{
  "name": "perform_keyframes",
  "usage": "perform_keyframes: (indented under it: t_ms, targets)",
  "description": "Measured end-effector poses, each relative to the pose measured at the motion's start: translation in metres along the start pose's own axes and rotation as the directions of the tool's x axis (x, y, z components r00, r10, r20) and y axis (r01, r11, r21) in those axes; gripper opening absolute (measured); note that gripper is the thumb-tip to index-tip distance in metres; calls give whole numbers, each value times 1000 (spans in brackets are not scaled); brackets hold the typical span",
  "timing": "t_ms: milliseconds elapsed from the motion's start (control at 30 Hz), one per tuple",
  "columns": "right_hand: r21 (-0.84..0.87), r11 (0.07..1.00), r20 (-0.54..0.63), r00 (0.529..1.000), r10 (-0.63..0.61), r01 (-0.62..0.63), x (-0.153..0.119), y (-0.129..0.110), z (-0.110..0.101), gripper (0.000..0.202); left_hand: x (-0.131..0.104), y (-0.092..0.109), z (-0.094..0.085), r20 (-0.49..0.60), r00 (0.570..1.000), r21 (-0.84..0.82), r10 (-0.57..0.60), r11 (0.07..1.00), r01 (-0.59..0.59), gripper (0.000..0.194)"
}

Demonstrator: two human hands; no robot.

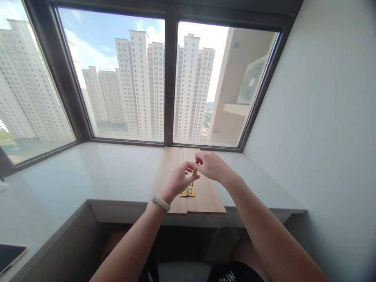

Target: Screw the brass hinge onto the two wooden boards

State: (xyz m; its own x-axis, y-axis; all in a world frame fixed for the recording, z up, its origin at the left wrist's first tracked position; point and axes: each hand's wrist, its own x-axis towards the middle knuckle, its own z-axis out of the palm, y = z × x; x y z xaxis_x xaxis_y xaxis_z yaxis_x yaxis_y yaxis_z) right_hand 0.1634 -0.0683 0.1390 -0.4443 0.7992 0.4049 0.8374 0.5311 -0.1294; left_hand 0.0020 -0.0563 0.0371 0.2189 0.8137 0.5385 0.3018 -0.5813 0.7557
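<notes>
Two light wooden boards, a left board and a right board, lie side by side on the white sill. A gold hinge spans the seam between them near the front. Above it stands a screwdriver with a yellow and black handle, its shaft pointing down at the hinge. My right hand is closed on the top of the handle. Lower down, my left hand has its fingers and thumb around the screwdriver. Its tip and any screw under it are too small to make out.
The white sill runs along dark-framed windows, with a white wall on the right. A dark-screened device lies at the lower left. The boards slightly overhang the sill's front edge, above my legs.
</notes>
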Motion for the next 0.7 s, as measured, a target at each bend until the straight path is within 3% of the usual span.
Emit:
perform_keyframes:
  t_ms: [200,300,367,467,600,700]
  targets:
    - [-184,979,-53,995,82,-91,1,-5,10,44,0,0,4,-13,1000,-19,5,1000,-5,21]
    - [-110,989,-27,995,100,-102,1,-2,8,38,1,-3,2,-1,1000,-32,12,999,-12,18]
    - [21,999,-3,999,37,-37,1,1,4,25,2,-6,0,15,1000,-34,17,999,-16,15]
    - [181,980,39,995,-88,79,2,6,0,23,2,-8,-2,60,998,-42,22,999,-20,17]
    - [144,987,45,995,-84,77,2,7,-3,18,-2,-6,0,101,994,-8,32,999,-32,22]
    - [60,998,53,998,-15,12,1,4,-5,13,-6,-2,3,52,998,41,36,998,-38,28]
